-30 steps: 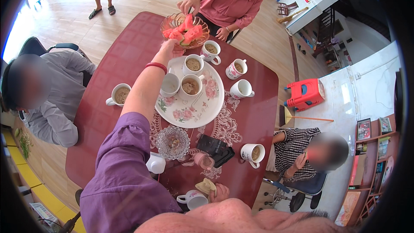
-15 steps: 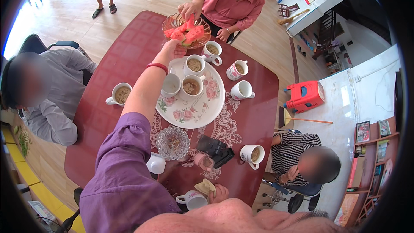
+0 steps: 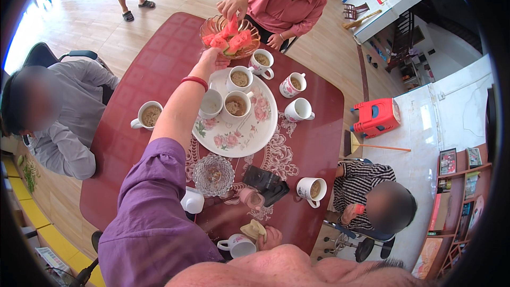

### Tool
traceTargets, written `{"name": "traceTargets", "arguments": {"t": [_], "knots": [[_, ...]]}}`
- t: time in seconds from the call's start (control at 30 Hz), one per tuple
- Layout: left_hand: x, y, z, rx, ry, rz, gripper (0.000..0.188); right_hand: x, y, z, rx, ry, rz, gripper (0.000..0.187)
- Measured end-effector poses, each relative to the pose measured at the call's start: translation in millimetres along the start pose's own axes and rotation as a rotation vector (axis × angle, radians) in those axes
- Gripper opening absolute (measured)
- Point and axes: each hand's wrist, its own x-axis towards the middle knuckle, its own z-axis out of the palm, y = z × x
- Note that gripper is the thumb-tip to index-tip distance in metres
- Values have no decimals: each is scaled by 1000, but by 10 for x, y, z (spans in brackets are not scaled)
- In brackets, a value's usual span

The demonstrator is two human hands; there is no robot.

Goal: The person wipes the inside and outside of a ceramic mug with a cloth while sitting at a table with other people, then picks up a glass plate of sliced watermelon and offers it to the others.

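My left arm, in a purple sleeve with a red bangle, reaches across the table. Its hand [image 3: 219, 60] is closed on the near rim of an amber glass bowl [image 3: 253, 49] of watermelon slices [image 3: 237, 42]. From across the table, the hand [image 3: 232, 8] of a person in a pink shirt grips one slice at the bowl. Low in the picture, my right hand [image 3: 272, 237] is closed on a pale yellow, crumpled-looking piece [image 3: 253, 229] whose kind I cannot make out. Beside it stands a white mug [image 3: 237, 246], partly hidden by my head.
A floral white tray [image 3: 234, 148] holds several mugs [image 3: 237, 104], with others around it on the red table [image 3: 135, 72]. Nearer are a glass ashtray [image 3: 213, 175], a black case [image 3: 264, 183] and a small pink cup [image 3: 251, 199]. People sit left and right.
At the right, the seated person's hand has come away from the mouth, showing a red piece. The pink-shirted person's hand has shifted slightly left. The standing person's feet have moved right.
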Motion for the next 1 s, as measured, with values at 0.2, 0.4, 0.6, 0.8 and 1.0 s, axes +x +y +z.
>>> {"name": "traceTargets", "arguments": {"t": [0.2,0.4,0.6,0.8,1.0], "knots": [[14,-3,-10,0,3,-14,33,4,-12,-13,-16,-16,-4,29],[-21,13,13,-5,-4,-6,31,12,-49,-21,-26,-9,15,30],[-3,6,34,-27,28,-4,32,2,-5,-24,-7,-29,-2,30],[52,11,40,-67,79,-9,31,-18,10,-8,-14,-39,-4,31],[-67,260,-177,25,103,-74,33,37,-63,-69,-31,-76,11,32]]}}
